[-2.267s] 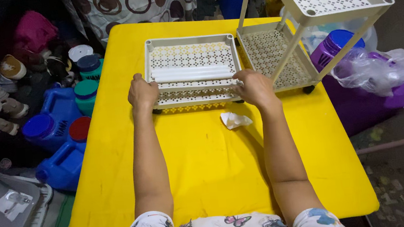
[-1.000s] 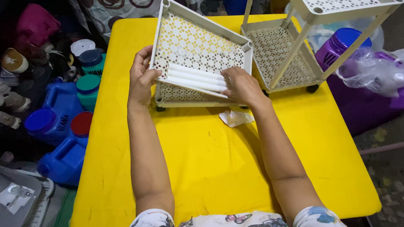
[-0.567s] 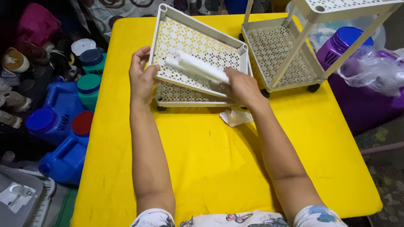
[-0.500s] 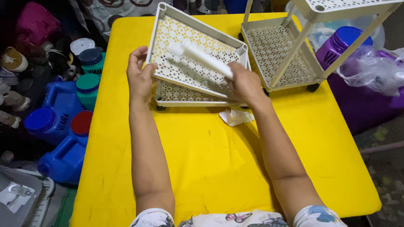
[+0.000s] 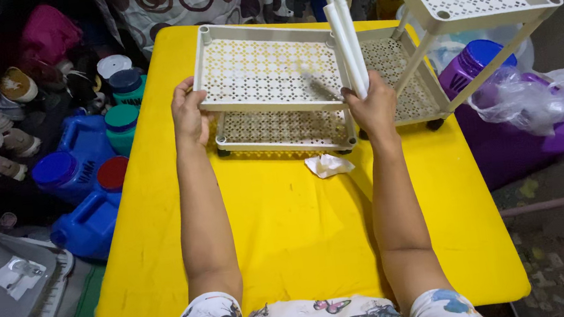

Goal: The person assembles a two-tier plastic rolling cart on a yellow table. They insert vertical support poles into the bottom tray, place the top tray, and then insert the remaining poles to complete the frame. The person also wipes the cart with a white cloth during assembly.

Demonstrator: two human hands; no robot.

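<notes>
My left hand (image 5: 188, 116) grips the left edge of a cream perforated shelf tray (image 5: 266, 67), held level above a second matching tray (image 5: 279, 130) that rests on the yellow table (image 5: 290, 247). In my right hand (image 5: 373, 101) is a bundle of white plastic tubes (image 5: 346, 35), standing upright at the upper tray's right edge. A crumpled white paper scrap (image 5: 327, 166) lies on the table just below the trays.
An assembled cream shelf rack (image 5: 467, 3) stands on the table's right rear corner. Blue jugs (image 5: 86, 198), lidded containers (image 5: 122, 105) and shoes (image 5: 2, 116) crowd the floor at left. A purple container (image 5: 499, 124) and clear plastic bag (image 5: 531, 93) sit at right.
The upper tray, tilted up on edge earlier, is now held level above the lower one. The white tubes that lay in it are now gathered upright in my right hand.
</notes>
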